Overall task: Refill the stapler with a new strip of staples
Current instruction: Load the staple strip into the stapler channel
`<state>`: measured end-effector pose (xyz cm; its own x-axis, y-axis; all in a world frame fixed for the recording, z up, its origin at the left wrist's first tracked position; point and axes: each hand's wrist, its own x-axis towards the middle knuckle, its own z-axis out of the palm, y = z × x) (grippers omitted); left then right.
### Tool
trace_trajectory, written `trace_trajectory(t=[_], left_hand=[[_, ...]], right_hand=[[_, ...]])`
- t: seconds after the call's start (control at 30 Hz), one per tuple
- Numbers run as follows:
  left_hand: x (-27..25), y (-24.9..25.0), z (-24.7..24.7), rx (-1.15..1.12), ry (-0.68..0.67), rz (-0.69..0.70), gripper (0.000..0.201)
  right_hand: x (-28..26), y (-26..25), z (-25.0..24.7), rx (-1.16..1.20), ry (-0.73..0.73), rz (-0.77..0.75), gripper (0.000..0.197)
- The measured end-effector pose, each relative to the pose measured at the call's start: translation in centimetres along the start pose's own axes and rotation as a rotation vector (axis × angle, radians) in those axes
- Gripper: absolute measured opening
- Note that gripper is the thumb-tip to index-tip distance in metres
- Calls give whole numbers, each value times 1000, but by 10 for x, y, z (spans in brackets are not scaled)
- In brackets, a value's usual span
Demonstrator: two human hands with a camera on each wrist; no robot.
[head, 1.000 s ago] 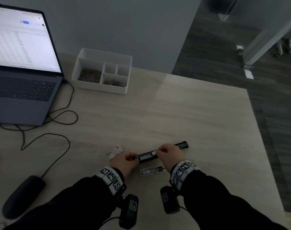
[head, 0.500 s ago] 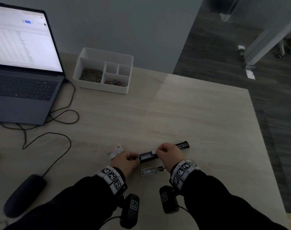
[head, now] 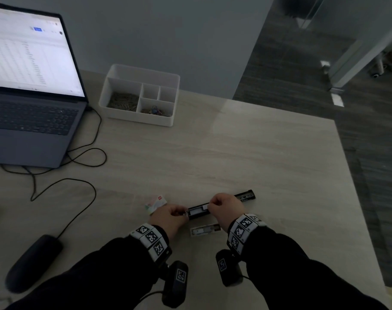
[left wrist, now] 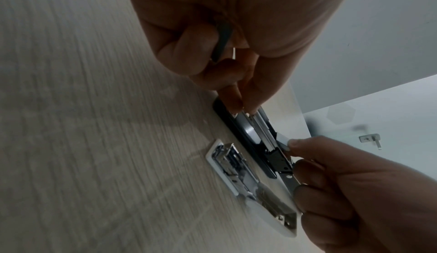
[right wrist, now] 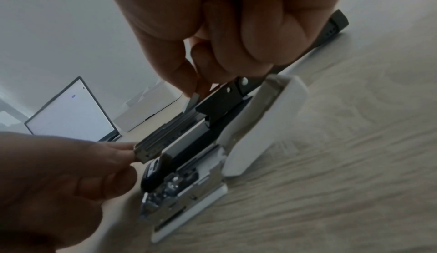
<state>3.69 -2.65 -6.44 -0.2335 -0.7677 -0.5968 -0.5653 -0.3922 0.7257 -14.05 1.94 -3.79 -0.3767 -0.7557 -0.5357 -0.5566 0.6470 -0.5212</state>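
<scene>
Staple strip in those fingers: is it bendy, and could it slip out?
Probably light: the right hand pinches the staple strip with fingertips alone, while the left hand holds the stapler. It looks straight and stiff, not floppy, but might snap if bent. Thin and smooth, it could slip from that pinch.

Left hand [head: 168, 217] curled; right hand [head: 226, 208] pinching.

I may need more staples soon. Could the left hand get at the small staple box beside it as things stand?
Probably not yet: the staple box lies uncovered beside the left hand, but that hand grips the stapler end.
</scene>
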Motion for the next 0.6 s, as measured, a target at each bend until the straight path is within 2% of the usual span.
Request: trace_trajectory(t=[0.17, 0.4, 0.6], left_hand=[[-3, 2, -1, 12, 12, -6, 21], [-4, 5, -2, 35, 0, -10, 20], [-2, 5, -7, -50, -36, -33, 10]], right_hand=[[-1, 1, 1, 39, -10, -11, 15], [-2, -7, -2, -49, -27, 18, 13], [-5, -6, -5, -84, -24, -2, 17]])
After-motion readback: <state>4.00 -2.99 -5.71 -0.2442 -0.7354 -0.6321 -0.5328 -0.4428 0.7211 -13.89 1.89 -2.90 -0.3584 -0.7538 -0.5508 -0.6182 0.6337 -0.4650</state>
